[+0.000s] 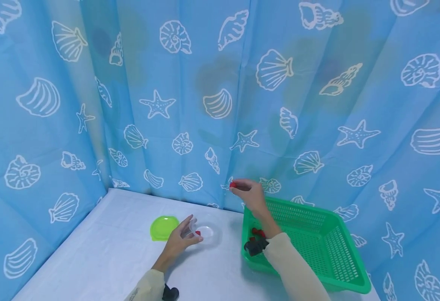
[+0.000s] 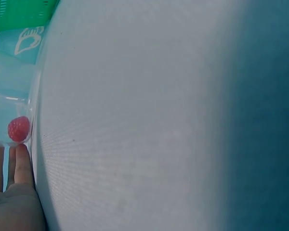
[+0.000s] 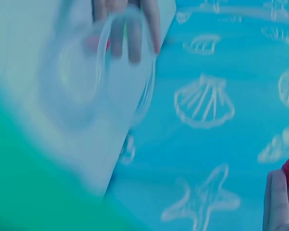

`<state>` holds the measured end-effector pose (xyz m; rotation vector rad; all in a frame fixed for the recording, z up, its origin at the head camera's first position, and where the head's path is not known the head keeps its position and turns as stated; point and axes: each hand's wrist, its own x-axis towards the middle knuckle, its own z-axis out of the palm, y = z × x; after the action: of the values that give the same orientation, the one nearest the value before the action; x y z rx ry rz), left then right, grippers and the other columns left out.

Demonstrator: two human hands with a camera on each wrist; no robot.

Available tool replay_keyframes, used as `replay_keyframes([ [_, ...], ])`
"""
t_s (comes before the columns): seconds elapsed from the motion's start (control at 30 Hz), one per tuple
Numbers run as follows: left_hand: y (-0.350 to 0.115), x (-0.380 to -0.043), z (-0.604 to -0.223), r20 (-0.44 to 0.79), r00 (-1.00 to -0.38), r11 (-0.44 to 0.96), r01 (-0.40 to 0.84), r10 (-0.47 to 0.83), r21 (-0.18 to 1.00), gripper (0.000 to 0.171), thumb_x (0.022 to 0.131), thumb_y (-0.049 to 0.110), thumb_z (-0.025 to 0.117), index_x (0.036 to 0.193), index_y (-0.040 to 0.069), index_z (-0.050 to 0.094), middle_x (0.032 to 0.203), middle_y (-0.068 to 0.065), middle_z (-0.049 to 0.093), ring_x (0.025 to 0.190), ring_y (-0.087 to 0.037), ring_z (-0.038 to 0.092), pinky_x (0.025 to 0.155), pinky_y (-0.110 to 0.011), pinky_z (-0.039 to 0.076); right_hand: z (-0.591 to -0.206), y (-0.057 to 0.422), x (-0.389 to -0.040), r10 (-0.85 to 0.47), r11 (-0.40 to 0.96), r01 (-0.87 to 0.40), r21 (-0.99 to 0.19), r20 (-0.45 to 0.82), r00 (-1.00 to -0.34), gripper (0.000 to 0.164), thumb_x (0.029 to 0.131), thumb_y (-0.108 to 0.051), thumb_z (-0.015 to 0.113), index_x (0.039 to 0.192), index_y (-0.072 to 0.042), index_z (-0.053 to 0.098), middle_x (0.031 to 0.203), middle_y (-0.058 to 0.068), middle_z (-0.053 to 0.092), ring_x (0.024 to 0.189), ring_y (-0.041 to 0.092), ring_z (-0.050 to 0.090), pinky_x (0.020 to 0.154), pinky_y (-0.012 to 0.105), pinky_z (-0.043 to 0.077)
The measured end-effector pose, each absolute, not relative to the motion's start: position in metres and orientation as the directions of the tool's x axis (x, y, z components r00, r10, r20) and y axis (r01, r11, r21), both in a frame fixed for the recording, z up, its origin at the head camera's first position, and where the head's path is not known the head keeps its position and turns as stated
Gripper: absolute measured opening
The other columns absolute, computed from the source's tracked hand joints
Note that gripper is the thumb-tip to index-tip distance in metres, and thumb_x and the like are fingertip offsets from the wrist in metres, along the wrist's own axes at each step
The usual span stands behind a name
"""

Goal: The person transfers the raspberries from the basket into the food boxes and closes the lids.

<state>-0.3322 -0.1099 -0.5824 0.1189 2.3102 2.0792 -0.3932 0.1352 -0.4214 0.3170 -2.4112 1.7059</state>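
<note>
My left hand (image 1: pixel 177 242) holds a round clear plastic container (image 1: pixel 213 235) from its left side, thumb and fingers spread about its wall. Inside lies one red raspberry (image 2: pixel 19 129), close to my fingertips in the left wrist view. My right hand (image 1: pixel 253 196) is raised over the near-left corner of the green basket (image 1: pixel 340 274), to the right of the container. Between its thumb and fingers it pinches another raspberry (image 1: pixel 232 184), also visible at the right edge of the right wrist view. Several more raspberries (image 1: pixel 258 232) lie in the basket's left end, partly hidden by the right wrist.
A lime-green lid (image 1: pixel 163 228) lies on the white-covered table (image 1: pixel 122 234), left of the container and behind my left hand. A blue curtain (image 1: pixel 189 104) with white shell prints hangs along the table's back and left edges. The basket walls stand high on the right.
</note>
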Motion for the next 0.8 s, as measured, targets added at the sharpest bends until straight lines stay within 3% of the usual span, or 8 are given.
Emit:
replay_keyframes([
  [0.23,-0.109,-0.33,-0.584,0.034,-0.997,0.089,0.04,0.071,0.995,0.088,0.08,0.025,0.082,0.153,0.021,0.033,0.152,-0.011,0.04,0.135,-0.036,0.041,0.102,-0.045,0.043,-0.437,0.082,-0.372,-0.097,0.422,-0.357,-0.834,0.35,-0.932,0.028,0.087,-0.016,0.075,0.114,-0.009,0.072,0.106,0.003,0.071,0.102,0.02,0.066,0.085,0.033,0.056],
  [0.8,-0.109,-0.328,-0.583,0.066,-0.997,0.115,0.07,0.042,0.991,0.088,0.078,0.024,0.083,0.152,0.022,0.035,0.154,-0.006,0.036,0.136,-0.034,0.041,0.101,-0.042,0.045,-0.505,0.039,-0.353,-0.13,0.583,-0.303,-0.754,0.282,-0.951,0.022,0.086,-0.013,0.075,0.108,-0.012,0.073,0.103,0.001,0.071,0.099,0.018,0.067,0.082,0.026,0.056],
])
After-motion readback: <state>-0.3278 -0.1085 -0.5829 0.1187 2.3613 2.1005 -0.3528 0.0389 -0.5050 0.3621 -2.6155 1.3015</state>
